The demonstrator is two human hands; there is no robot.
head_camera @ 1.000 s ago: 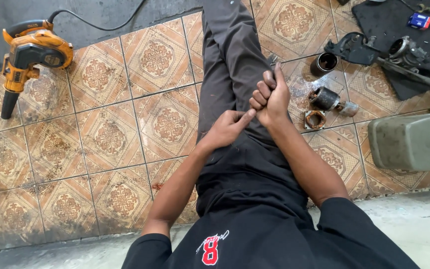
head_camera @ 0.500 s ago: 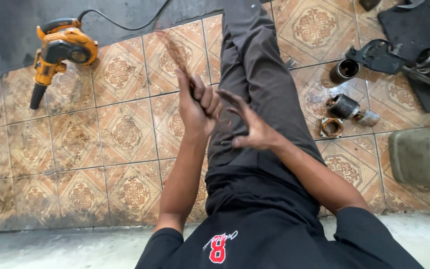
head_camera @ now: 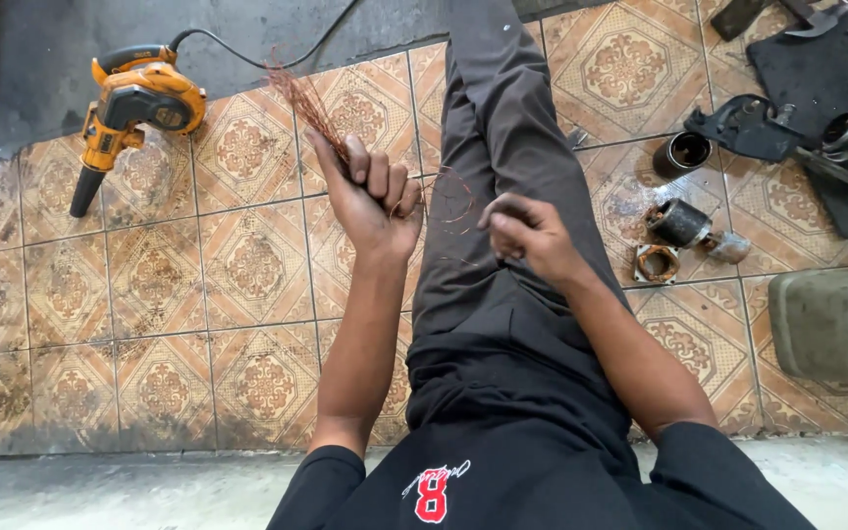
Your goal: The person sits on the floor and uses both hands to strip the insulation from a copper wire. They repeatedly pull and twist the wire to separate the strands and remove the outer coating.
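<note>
Copper wire bundle in left-hand grip

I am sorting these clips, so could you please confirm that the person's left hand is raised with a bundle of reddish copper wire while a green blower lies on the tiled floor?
Not quite: the blower is orange and black, not green, as the head view shows. The rest holds: the left hand is raised with its grip closed on the bundle of reddish copper wire, and the blower lies on the tiled floor.
</note>
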